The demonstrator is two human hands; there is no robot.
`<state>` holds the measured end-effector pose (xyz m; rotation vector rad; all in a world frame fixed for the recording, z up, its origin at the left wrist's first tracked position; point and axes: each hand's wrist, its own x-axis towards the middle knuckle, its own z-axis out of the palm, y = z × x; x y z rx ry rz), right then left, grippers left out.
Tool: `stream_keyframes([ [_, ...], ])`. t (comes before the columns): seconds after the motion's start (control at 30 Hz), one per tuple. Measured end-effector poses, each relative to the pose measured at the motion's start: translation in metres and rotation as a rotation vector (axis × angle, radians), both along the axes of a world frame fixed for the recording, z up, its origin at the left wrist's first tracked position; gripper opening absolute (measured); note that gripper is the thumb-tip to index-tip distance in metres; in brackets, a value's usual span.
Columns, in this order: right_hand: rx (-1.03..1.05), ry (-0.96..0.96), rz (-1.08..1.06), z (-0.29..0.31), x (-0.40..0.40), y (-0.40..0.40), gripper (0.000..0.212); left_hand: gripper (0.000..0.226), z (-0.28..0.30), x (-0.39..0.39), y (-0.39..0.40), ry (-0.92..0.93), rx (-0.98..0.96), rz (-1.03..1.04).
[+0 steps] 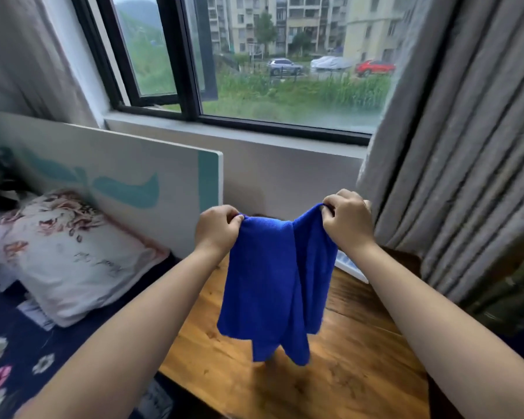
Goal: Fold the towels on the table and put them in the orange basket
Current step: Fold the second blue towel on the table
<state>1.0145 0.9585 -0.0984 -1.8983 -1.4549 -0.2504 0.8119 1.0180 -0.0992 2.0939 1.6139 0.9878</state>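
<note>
While you stand at the table (360, 367), your left hand (217, 229) and right hand (347, 220) each pinch a top corner of the towel (273, 285), fingers curled tight, letting it hang above the wood.

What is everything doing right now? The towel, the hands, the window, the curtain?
Towel: blue, held up by its top edge, hanging over the table, unfolded.
Left hand: pinching one top corner.
Right hand: pinching the other corner.
Window: left pane swung open.
Curtain: pulled to the side.
</note>
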Motion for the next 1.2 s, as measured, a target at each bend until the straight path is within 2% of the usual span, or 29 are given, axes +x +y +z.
stream_keyframes([
  [0.17,0.154,-0.01,0.037,-0.006,0.014,0.061,0.02,0.021,0.003,-0.005,0.064,0.011,-0.029,0.064],
  [0.33,0.189,-0.031,0.068,-0.009,0.027,0.103,0.02,0.021,0.003,-0.007,0.114,0.072,-0.009,0.059],
  [0.4,0.129,-0.062,0.152,-0.025,0.025,0.112,0.013,0.021,-0.014,-0.012,0.13,0.161,-0.084,0.031],
  [0.53,-0.088,-0.187,0.378,-0.095,0.011,0.104,0.003,0.02,-0.075,-0.033,0.145,0.526,-0.341,-0.125],
  [0.63,-0.377,-0.095,0.466,-0.172,-0.019,0.078,0.002,0.019,-0.138,-0.048,0.149,0.759,-0.535,-0.318],
  [0.73,-0.681,-0.016,0.466,-0.227,-0.047,0.045,0.004,0.026,-0.185,-0.057,0.145,1.063,-0.712,-0.59],
  [0.8,-0.924,0.044,0.436,-0.251,-0.065,0.029,0.01,0.029,-0.208,-0.062,0.141,1.252,-0.757,-0.747],
  [0.9,-1.125,0.06,0.399,-0.278,-0.09,0.012,0.017,0.031,-0.244,-0.075,0.132,1.482,-0.793,-0.921],
  [0.97,-1.077,-0.041,0.417,-0.29,-0.1,0.006,0.007,0.028,-0.266,-0.086,0.128,1.568,-0.782,-0.999],
  [1.03,-0.95,-0.113,0.417,-0.304,-0.111,-0.005,0.013,0.026,-0.285,-0.098,0.124,1.601,-0.775,-1.024],
  [1.1,-0.879,-0.164,0.375,-0.311,-0.118,-0.012,0.01,0.031,-0.297,-0.108,0.123,1.574,-0.738,-1.005],
  [1.2,-0.82,-0.174,0.354,-0.321,-0.123,-0.021,0.016,0.03,-0.306,-0.122,0.122,1.468,-0.662,-0.966],
])
